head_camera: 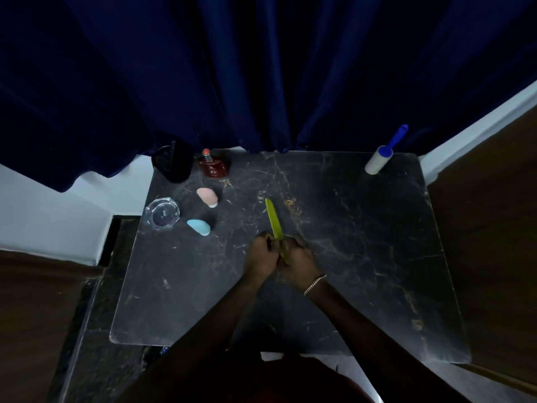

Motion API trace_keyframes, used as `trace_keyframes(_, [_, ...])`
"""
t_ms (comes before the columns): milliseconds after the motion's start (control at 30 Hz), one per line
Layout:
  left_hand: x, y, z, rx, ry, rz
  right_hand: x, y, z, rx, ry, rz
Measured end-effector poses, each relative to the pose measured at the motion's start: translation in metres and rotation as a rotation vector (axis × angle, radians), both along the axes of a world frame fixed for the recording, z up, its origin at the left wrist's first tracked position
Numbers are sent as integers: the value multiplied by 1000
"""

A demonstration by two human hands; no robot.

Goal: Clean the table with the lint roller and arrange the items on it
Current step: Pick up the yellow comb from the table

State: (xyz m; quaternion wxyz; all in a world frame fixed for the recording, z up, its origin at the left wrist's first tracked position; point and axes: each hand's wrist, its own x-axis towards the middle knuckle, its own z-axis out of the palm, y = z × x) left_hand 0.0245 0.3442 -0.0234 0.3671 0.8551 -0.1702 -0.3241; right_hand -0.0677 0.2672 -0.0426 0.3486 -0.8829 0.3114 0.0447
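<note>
Left hand, right hand both clenched round green stick (possibly nail file) at table centre. Lint roller rests far-right corner, unheld. Glass dish plus 4 others grouped left; arranging unfinished.

Together, left hand and right hand grip a stick.

The strip's near end is hidden between the left hand and the right hand, whose fingertips are out of sight. The bottle's label is too small to read, and the cup's inside is too dark to make out.
</note>
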Motion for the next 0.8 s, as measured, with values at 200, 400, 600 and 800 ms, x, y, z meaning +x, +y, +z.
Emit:
trace_keyframes(200, [47,11,-13,23,-20,33,41,7,7,40,-63,-96])
trace_keyframes(400, [85,0,-22,52,-37,109,93,2,-3,266,-47,-346])
trace_keyframes(600, [110,-13,-32,171,-88,207,134,0,-20,282,-2,-379])
trace_keyframes(800, [121,-13,-43,140,-8,228,158,-3,-27,278,-12,-353])
